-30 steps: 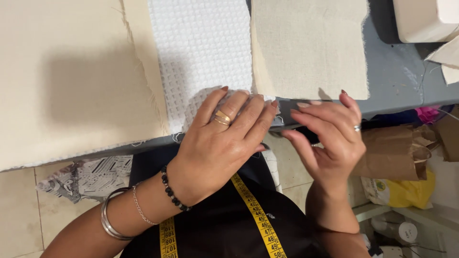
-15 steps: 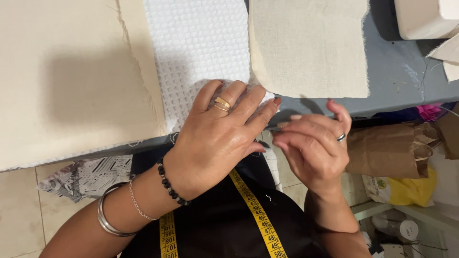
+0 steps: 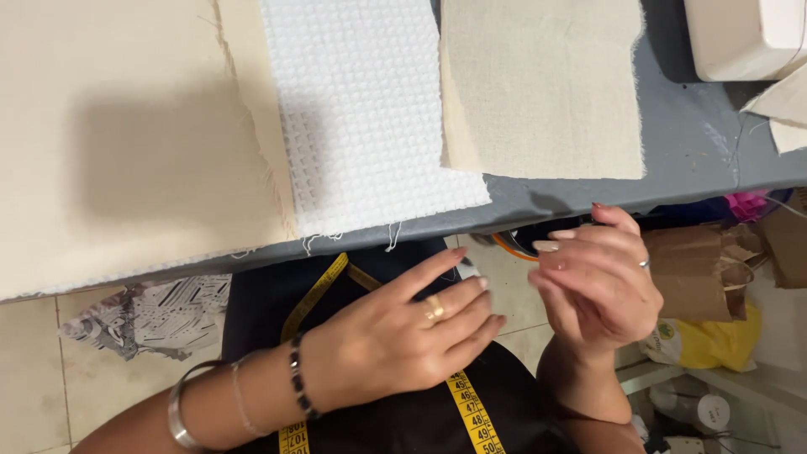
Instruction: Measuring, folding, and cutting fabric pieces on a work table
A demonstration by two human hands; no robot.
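Both hands empty: left hand [image 3: 403, 336] flat with fingers spread, right hand [image 3: 593, 282] loosely curled, below the white waffle cloth [image 3: 370, 109]; best square its frayed edge along the grey table [image 3: 689, 151].

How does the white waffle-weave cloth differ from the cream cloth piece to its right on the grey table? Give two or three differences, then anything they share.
The white waffle-weave cloth is bright white with a raised grid texture; the cream cloth piece is off-white with a fine, flat weave. The waffle-weave cloth reaches the front edge of the grey table, loose threads hanging over; the cream piece stops short of it. Both lie flat with frayed edges.
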